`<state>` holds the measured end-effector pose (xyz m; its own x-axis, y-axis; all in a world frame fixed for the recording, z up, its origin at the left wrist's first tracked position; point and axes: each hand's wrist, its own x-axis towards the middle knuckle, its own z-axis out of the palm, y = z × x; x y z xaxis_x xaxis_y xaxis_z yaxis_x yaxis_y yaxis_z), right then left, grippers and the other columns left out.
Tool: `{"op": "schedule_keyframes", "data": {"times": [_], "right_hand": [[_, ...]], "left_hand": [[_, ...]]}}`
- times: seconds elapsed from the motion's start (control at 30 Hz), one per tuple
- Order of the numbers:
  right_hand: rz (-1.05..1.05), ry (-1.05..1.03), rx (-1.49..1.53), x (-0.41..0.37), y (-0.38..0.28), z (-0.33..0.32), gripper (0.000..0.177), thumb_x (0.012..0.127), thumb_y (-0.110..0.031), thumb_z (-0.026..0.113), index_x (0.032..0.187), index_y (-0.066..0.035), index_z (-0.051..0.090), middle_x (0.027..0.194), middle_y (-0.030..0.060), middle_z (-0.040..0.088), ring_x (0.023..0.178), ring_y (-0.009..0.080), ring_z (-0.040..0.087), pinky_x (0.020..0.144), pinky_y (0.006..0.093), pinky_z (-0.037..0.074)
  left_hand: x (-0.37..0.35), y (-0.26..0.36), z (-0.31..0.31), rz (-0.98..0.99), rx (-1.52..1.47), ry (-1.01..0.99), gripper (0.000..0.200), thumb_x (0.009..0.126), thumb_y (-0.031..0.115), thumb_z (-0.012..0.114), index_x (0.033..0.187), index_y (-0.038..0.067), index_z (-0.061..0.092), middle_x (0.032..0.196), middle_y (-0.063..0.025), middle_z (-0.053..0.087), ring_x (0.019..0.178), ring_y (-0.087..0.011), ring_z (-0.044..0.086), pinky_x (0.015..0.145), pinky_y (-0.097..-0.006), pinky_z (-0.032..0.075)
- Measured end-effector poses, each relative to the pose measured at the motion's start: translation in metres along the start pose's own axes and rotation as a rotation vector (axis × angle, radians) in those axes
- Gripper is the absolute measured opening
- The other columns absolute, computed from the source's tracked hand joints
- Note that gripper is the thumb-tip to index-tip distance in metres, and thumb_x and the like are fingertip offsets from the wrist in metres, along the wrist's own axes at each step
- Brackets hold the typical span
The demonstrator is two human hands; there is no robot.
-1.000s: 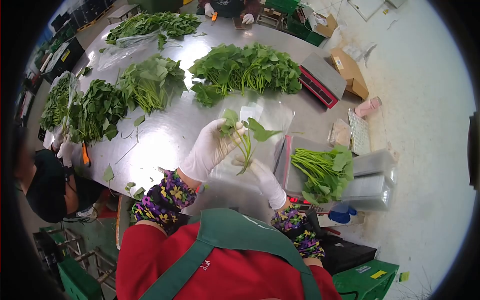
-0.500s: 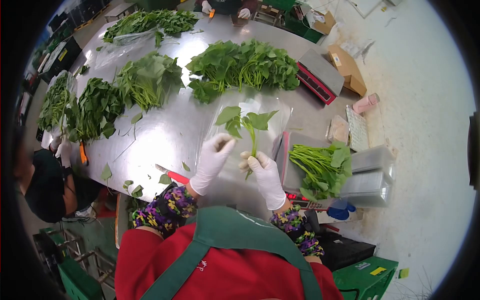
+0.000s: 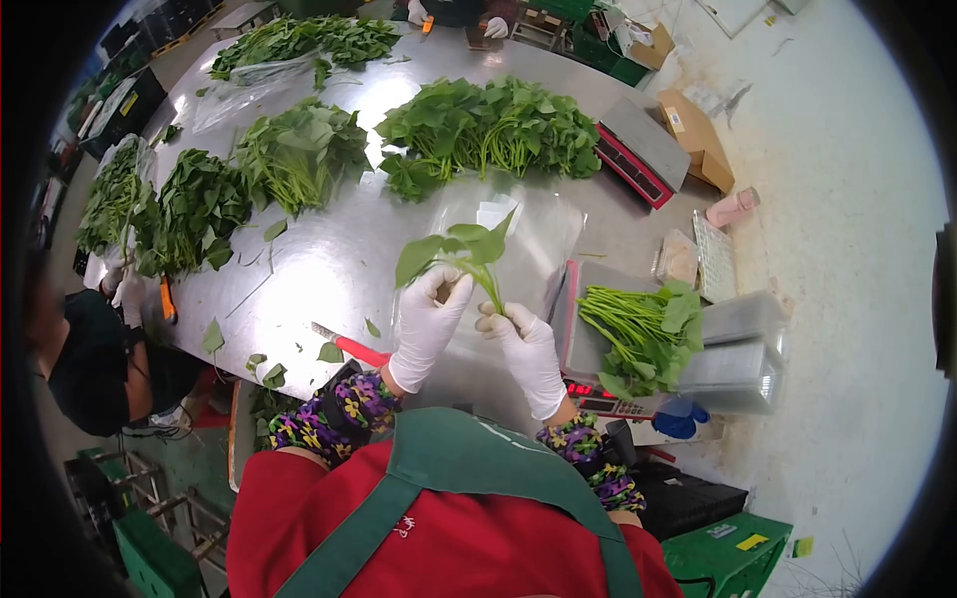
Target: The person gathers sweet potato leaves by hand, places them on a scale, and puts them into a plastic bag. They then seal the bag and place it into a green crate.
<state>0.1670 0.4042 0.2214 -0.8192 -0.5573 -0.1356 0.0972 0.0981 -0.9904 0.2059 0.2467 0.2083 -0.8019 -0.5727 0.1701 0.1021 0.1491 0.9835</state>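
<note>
Steel bench (image 3: 334, 239) is carrying the work. Nr its R edge, digital scale (image 3: 581, 354) is supporting a bunch of leafy greens (image 3: 643, 337). Toward nr edge, above clear plastic bags (image 3: 546, 234), leafy sprig (image 3: 477, 244) is hanging btwn hands: L hand (image 3: 427, 324) is pinching it nr leaf bases, thumb to fingers; R hand (image 3: 531, 361) is pinching its lower stems. Step, as judged: sprig is being adjusted. Next move is calling for light grip; stems are probably bruising easily.
</note>
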Motion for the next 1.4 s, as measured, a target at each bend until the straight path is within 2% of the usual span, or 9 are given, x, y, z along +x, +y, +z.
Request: {"op": "schedule_keyframes", "data": {"times": [0.37, 0.47, 0.53, 0.7, 0.8, 0.87, 0.93, 1.1, 1.4], "right_hand": [[0.187, 0.017, 0.175, 0.002, -0.007, -0.007, 0.029, 0.101, -0.022, 0.056, 0.115, 0.001, 0.066, 0.086, 0.006, 0.069, 0.076, 0.0109, 0.062, 0.073, 0.0256, 0.05], [0.211, -0.018, 0.21, 0.001, -0.01, -0.006, 0.03, 0.101, -0.023, 0.056, 0.115, 0.001, 0.066, 0.085, 0.0053, 0.069, 0.075, 0.0108, 0.061, 0.073, 0.0257, 0.049], [0.224, -0.028, 0.21, 0.001, -0.008, -0.005, 0.03, 0.101, -0.024, 0.056, 0.115, 0.001, 0.066, 0.085, 0.0052, 0.069, 0.075, 0.0107, 0.061, 0.073, 0.0254, 0.049], [0.241, -0.071, 0.206, 0.001, -0.008, -0.006, 0.028, 0.1, -0.021, 0.056, 0.114, 0.001, 0.067, 0.083, 0.0048, 0.068, 0.073, 0.0107, 0.06, 0.07, 0.0257, 0.049], [0.194, -0.065, -0.068, 0.002, -0.012, -0.003, 0.026, 0.098, -0.017, 0.054, 0.11, 0.002, 0.068, 0.08, 0.0034, 0.067, 0.068, 0.0094, 0.058, 0.063, 0.0254, 0.045], [0.171, -0.086, -0.135, 0.004, -0.015, 0.0, 0.026, 0.096, -0.019, 0.056, 0.103, 0.002, 0.069, 0.073, 0.0009, 0.063, 0.059, 0.008, 0.053, 0.053, 0.0248, 0.041], [0.277, -0.077, -0.083, 0.006, -0.013, 0.002, 0.025, 0.097, -0.018, 0.055, 0.106, 0.002, 0.067, 0.076, 0.0043, 0.064, 0.062, 0.01, 0.056, 0.055, 0.0249, 0.046], [0.173, -0.188, -0.067, 0.014, 0.0, -0.001, 0.023, 0.098, -0.013, 0.054, 0.108, 0.004, 0.065, 0.078, 0.0066, 0.066, 0.063, 0.0119, 0.061, 0.06, 0.024, 0.048], [0.091, -0.377, -0.145, 0.01, 0.022, 0.011, 0.023, 0.097, -0.01, 0.054, 0.106, 0.006, 0.066, 0.074, 0.007, 0.066, 0.061, 0.0122, 0.061, 0.057, 0.0259, 0.047]], "left_hand": [[0.0, 0.016, 0.002, 0.212, 0.215, 0.094, 0.025, 0.083, -0.002, 0.069, 0.106, 0.005, 0.068, 0.096, -0.0043, 0.062, 0.063, -0.0087, 0.053, 0.06, -0.0245, 0.044], [0.005, 0.017, 0.002, 0.23, 0.366, 0.069, 0.031, 0.079, -0.001, 0.071, 0.109, 0.008, 0.068, 0.096, -0.0062, 0.06, 0.066, -0.0163, 0.056, 0.061, -0.0287, 0.046], [0.01, 0.011, 0.002, 0.405, 0.466, 0.086, 0.033, 0.078, 0.001, 0.073, 0.109, 0.009, 0.068, 0.096, -0.0082, 0.059, 0.073, -0.0237, 0.059, 0.064, -0.0331, 0.048], [0.013, 0.013, 0.0, 0.397, 0.537, 0.05, 0.029, 0.076, 0.003, 0.073, 0.104, 0.008, 0.067, 0.095, -0.0109, 0.06, 0.082, -0.0284, 0.061, 0.068, -0.0368, 0.049], [0.018, 0.0, -0.013, 0.526, 0.607, -0.016, 0.024, 0.076, 0.007, 0.071, 0.099, 0.009, 0.065, 0.096, -0.0129, 0.061, 0.086, -0.0314, 0.062, 0.072, -0.0397, 0.05], [0.015, 0.016, -0.027, 0.486, 0.679, -0.131, 0.024, 0.079, 0.012, 0.067, 0.103, 0.009, 0.063, 0.094, -0.0138, 0.061, 0.088, -0.0333, 0.061, 0.074, -0.0415, 0.05], [0.011, -0.008, -0.028, 0.501, 0.698, -0.144, 0.02, 0.083, 0.015, 0.063, 0.102, 0.01, 0.062, 0.091, -0.0129, 0.06, 0.085, -0.0328, 0.062, 0.072, -0.0409, 0.05], [-0.008, 0.0, -0.034, 0.44, 0.729, -0.034, 0.015, 0.085, 0.021, 0.065, 0.097, 0.013, 0.061, 0.085, -0.0078, 0.059, 0.071, -0.0286, 0.062, 0.064, -0.0399, 0.05], [-0.05, -0.007, -0.05, 0.349, 0.924, 0.126, 0.014, 0.081, 0.025, 0.068, 0.088, 0.013, 0.065, 0.077, -0.0073, 0.061, 0.069, -0.0284, 0.062, 0.063, -0.041, 0.05]]}}
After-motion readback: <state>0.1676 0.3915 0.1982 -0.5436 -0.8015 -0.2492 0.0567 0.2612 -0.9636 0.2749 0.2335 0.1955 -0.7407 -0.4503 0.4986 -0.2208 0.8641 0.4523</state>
